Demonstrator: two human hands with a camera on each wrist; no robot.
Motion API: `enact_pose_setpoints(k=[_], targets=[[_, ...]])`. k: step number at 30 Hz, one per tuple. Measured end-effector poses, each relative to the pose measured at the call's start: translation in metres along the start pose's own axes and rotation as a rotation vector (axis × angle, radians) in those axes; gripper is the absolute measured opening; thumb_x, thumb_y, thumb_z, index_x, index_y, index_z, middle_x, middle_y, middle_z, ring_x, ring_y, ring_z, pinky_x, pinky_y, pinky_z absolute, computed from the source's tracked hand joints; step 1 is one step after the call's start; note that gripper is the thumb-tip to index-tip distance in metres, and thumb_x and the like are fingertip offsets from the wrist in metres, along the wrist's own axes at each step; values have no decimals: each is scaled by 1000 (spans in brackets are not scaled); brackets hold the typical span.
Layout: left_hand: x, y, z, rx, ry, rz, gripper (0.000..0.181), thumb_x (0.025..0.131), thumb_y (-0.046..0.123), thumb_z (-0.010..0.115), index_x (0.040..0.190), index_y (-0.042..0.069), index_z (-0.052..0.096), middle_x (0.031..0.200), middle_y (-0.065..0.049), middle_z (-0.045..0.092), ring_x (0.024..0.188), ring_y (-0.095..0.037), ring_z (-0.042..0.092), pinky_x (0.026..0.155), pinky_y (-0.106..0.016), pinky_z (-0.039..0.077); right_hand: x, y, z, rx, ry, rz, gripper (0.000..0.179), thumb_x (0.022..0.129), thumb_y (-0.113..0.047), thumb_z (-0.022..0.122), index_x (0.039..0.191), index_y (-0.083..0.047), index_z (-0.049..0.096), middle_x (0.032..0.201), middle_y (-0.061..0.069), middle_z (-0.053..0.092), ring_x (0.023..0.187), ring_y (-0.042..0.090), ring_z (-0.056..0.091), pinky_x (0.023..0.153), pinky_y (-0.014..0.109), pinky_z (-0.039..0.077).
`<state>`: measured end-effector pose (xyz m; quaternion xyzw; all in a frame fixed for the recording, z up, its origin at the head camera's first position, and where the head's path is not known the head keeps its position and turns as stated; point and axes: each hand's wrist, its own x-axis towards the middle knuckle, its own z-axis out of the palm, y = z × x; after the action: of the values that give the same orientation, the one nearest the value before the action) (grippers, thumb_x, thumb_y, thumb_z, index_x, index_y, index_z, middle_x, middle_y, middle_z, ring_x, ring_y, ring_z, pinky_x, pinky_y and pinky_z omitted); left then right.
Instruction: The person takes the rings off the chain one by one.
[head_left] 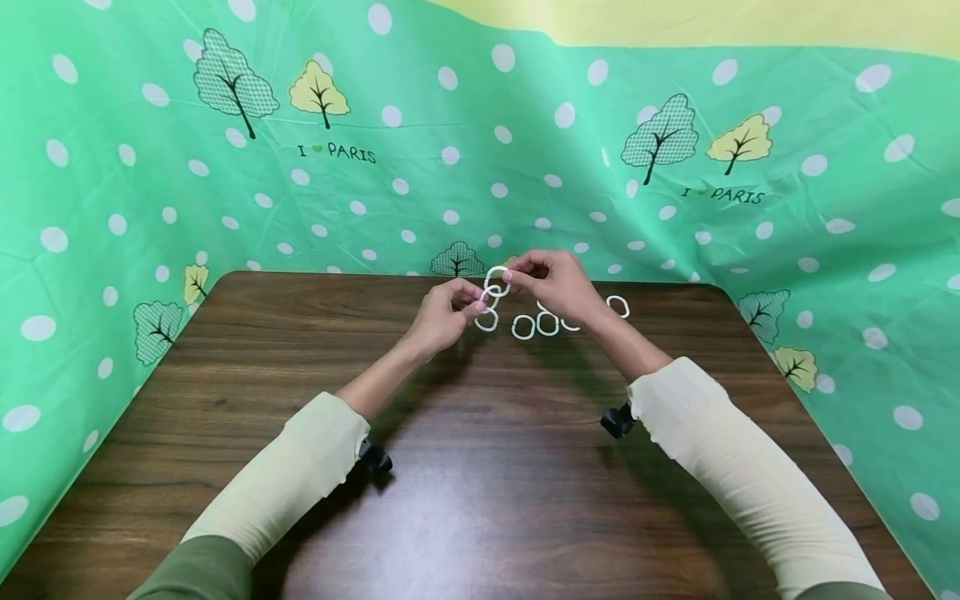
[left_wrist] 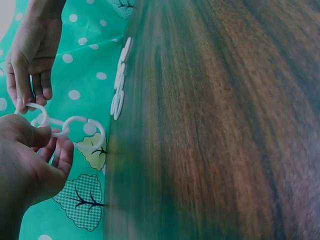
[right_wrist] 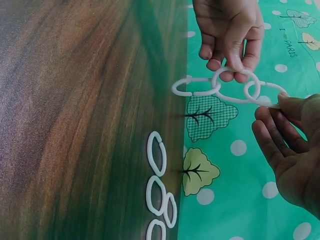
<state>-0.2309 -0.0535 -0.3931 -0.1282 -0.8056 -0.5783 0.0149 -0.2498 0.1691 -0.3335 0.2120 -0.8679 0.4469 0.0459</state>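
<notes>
Three white plastic chain links are joined in a short chain above the far side of the table. My left hand (head_left: 444,318) pinches the middle link (right_wrist: 216,76) between thumb and fingers. The upper link (head_left: 495,268) is pinched at its edge by my right hand (head_left: 558,287), and it passes through the middle one. From the middle link hangs the lower link (head_left: 487,329), touched by no fingers in the right wrist view. Both hands are close together, the right one slightly higher.
Several loose white links (head_left: 523,337) lie on the dark wood table (head_left: 480,450) near its far edge, partly behind the right hand. One link (head_left: 618,298) sits farther right. A green dotted cloth (head_left: 420,200) hangs behind the table and along its sides.
</notes>
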Motion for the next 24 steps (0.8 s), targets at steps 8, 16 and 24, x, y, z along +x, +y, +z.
enact_pose_setpoints(k=[8, 16, 24], targets=[[1, 1, 1, -4, 29, -23, 16, 105, 6, 79, 119, -2, 79, 109, -18, 82, 93, -18, 70, 80, -22, 54, 0, 0, -1, -13, -5, -17, 20, 108, -18, 80, 117, -2, 85, 101, 21, 84, 77, 8, 72, 70, 24, 58], [3, 2, 7, 7, 49, -29, 14, 105, 13, 82, 113, 1, 81, 102, -14, 84, 86, -9, 66, 74, -21, 50, -3, -2, -1, -43, -15, -29, 19, 109, -16, 77, 118, -1, 84, 101, 19, 83, 89, 34, 77, 70, 20, 55], [3, 2, 10, 36, 36, -32, 21, 107, 23, 81, 110, 3, 80, 97, -7, 79, 89, -13, 66, 77, -24, 50, -5, 0, 2, -77, -26, -31, 16, 108, -17, 79, 117, -4, 85, 104, 16, 83, 86, 22, 72, 72, 21, 54]])
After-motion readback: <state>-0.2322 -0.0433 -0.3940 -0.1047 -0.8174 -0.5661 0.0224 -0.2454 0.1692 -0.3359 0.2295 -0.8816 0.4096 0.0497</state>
